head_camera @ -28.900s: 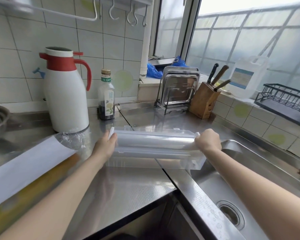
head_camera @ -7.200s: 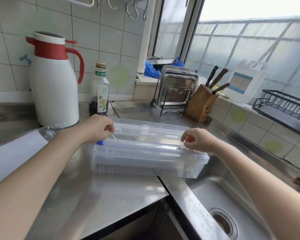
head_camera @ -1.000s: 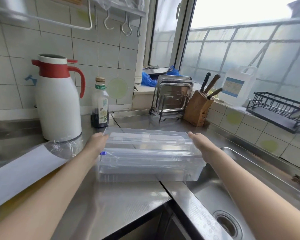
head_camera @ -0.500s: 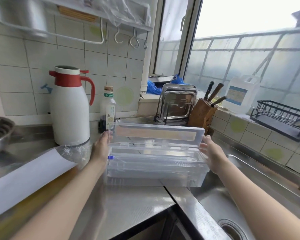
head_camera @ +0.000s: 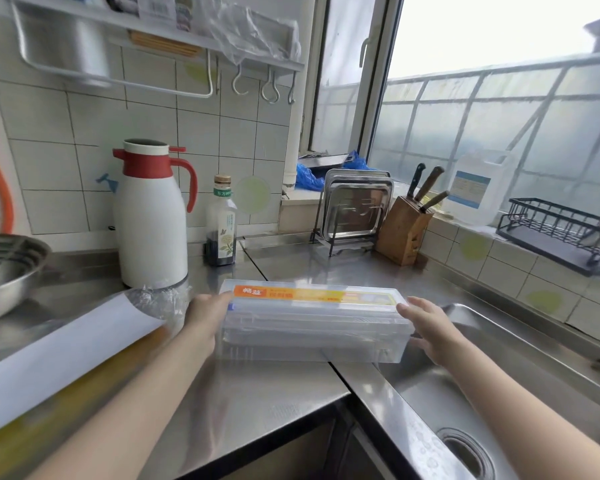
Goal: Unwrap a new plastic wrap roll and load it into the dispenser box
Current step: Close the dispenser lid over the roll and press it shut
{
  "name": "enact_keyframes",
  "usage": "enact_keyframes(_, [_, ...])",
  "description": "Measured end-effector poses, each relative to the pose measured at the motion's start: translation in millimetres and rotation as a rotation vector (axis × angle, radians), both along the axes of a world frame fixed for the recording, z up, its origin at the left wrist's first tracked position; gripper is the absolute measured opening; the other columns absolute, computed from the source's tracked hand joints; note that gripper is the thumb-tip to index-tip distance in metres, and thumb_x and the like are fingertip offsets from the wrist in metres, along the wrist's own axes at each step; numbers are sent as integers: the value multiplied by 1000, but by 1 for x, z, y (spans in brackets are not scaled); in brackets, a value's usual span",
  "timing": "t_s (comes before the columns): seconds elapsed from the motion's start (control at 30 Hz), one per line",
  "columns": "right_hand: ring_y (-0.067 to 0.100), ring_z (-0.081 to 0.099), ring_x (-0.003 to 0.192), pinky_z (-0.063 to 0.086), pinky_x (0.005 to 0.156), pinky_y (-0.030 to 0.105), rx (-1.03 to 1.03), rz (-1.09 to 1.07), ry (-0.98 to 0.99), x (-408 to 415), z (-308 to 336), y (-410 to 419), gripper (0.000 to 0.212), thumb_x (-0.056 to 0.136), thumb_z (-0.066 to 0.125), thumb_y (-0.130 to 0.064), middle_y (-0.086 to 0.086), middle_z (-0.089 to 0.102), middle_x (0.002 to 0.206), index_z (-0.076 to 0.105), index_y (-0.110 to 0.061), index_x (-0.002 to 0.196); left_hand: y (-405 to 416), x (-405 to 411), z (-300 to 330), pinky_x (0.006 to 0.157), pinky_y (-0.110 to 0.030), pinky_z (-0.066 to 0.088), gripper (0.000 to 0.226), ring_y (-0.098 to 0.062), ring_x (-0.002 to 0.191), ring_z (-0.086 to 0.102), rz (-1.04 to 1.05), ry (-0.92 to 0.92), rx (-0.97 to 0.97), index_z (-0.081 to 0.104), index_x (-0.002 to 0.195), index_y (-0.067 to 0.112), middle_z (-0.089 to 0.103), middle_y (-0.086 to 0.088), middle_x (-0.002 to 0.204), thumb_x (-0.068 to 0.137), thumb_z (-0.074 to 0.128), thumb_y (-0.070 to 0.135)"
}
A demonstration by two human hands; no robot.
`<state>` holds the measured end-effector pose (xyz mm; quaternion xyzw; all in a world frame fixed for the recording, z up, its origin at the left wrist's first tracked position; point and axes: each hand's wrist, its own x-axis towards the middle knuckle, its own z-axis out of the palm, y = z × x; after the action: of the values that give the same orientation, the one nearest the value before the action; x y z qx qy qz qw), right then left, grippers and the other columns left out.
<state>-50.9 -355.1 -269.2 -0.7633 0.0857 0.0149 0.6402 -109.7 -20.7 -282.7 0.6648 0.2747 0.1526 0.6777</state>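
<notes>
The left hand (head_camera: 205, 315) and the right hand (head_camera: 430, 329) hold the clear box (head_camera: 312, 327) by its two ends, each grip pressed against it, on the steel desk (head_camera: 257, 403).

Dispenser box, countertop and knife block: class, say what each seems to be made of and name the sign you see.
Dispenser box: clear, glossy plastic, probably; the roll shows through its walls.
Countertop: brushed stainless steel, by its grey sheen and blurred reflections.
Knife block: wood, judging by its matte brown grain.

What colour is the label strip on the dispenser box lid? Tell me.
Orange and yellow, on the dispenser box label strip; head view.
</notes>
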Motion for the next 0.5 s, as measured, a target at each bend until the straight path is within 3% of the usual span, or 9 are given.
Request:
enact_keyframes(0.07, [29,54,104,47,83,42,-53,-21,42,-3,4,2,53,92,60,-20,18,52,132,40,-6,139,-7,-1,4,76,-30,40,25,-25,88,55,-31,41,35,61,100,-4,59,-14,97,82,63,14])
enact_keyframes(0.17, [23,60,86,51,67,33,-171,-14,62,-4,10,3,41,92,61,-22,13,60,110,53,-4,128,-16,1,7,94,-38,44,57,-32,114,54,-78,96,95,44,129,-5,54,-18,126,82,68,18])
enact_keyframes(0.27, [20,59,82,50,58,29,-227,-32,38,1,9,3,31,90,63,-22,12,63,102,64,-5,116,-20,7,7,103,-42,41,68,-34,122,47,-62,118,130,34,136,-1,45,-19,136,83,69,22])
enact_keyframes(0.43, [30,60,106,55,79,41,-150,-116,8,23,-1,7,43,85,70,-24,16,63,117,62,-4,122,-20,21,9,94,-36,42,57,-33,119,50,-21,85,128,43,130,-2,51,-17,132,84,70,18])
enact_keyframes(0.5, [28,59,103,55,84,42,-102,-163,-1,37,-4,13,47,83,72,-24,14,62,115,61,-3,124,-17,31,8,93,-36,42,57,-33,121,50,-4,82,122,43,131,-3,50,-18,134,85,70,18])
